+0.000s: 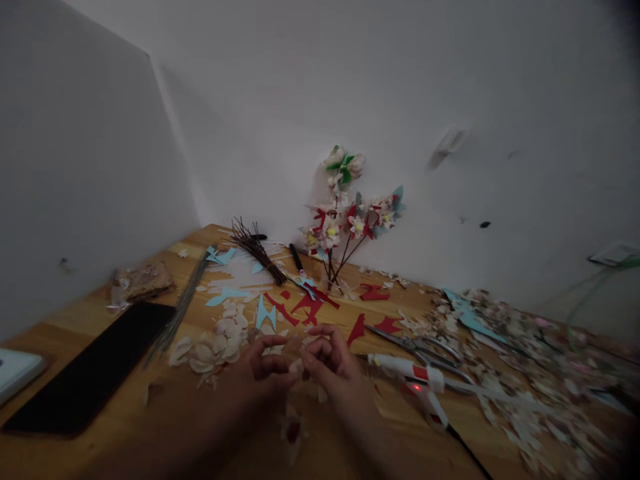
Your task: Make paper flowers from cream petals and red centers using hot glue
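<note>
Near the middle of the table, my left hand and my right hand meet with their fingertips pinched. A small pale petal shows between them; its lower part is blurred and partly covered by fingers. Below the hands is a whitish flower piece with a dark red centre, also blurred. Left of my left hand lies a pile of cream petals. A white glue gun with a glowing red light rests to the right of my right hand, and scissors lie just behind it.
Finished flower stems stand by the wall. Red scraps, blue scraps, a bundle of brown twigs and thin wires lie around. A black flat slab is at left; loose petals cover the right side.
</note>
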Motion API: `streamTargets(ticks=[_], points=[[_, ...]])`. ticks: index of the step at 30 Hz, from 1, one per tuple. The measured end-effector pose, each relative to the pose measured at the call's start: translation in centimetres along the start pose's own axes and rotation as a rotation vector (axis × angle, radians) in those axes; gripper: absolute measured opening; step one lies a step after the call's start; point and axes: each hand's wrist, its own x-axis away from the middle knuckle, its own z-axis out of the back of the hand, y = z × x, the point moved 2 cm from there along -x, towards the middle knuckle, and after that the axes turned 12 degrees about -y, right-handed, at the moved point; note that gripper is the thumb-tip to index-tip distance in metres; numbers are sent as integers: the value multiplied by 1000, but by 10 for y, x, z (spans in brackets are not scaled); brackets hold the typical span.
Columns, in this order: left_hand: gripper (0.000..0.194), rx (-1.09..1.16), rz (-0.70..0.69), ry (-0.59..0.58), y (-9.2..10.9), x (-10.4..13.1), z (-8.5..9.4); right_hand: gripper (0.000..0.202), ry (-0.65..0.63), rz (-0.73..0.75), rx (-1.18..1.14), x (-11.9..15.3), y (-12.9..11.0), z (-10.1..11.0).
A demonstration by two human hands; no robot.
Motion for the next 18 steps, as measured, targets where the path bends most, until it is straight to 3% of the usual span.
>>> streamTargets(ticks=[5,13,18], points=[[51,218,28,49,-1,1,-5,28,299,86,-24,3,11,-12],[25,323,45,112,9,5,-11,24,352,112,83,5,13,-17],[40,237,14,137,4,3,-7,22,314,67,141,9,17,-24]])
